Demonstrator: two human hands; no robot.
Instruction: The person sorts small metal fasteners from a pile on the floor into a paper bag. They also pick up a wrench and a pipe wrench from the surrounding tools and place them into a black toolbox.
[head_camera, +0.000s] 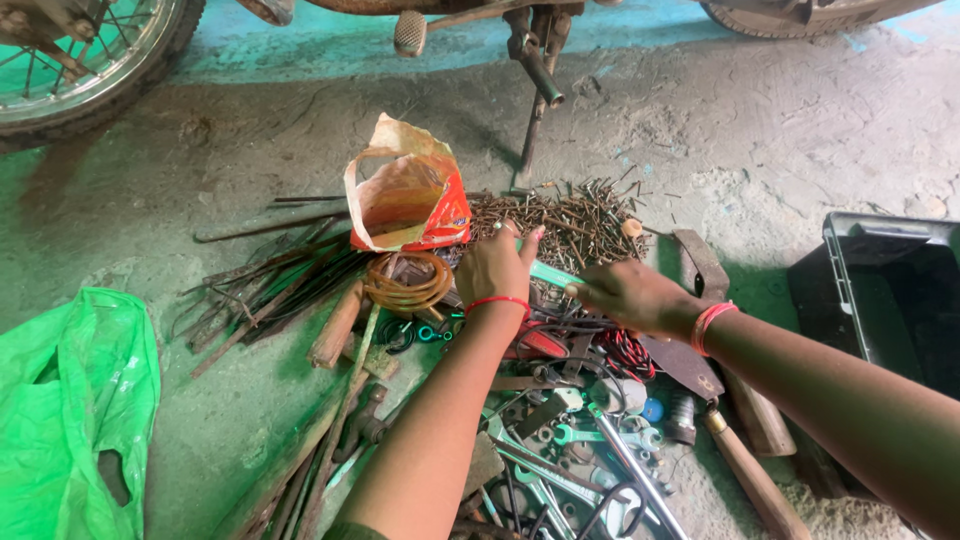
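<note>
Rough concrete floor (800, 130), stained green in patches, fills the frame, with a spoked motorcycle wheel (80, 50) at the upper left and a kickstand (532, 110) coming down at top centre. Both hands meet just above the middle of the picture over a heap of tools. The left hand (493, 270), with a red band at the wrist, is closed around one end of a pale green flat tool (552, 274); the right hand (635, 297), also banded in red, pinches the other end with its fingers narrowed. The tool is lifted slightly above the heap, between the two hands.

Behind the hands lies a wide scatter of rusty screws and nails (570, 215), and just left of it a torn orange and white plastic bag (410, 190) stands open. A coil of brownish hose (405, 280) sits beside the left hand, with a bundle of dark metal rods (270, 285) further left. Below the forearms, spanners (600, 436), wires and wooden-handled tools (750, 475) crowd the floor. A crumpled green plastic bag (70, 410) fills the lower left; a dark plastic crate (880, 290) sits at the right edge.
</note>
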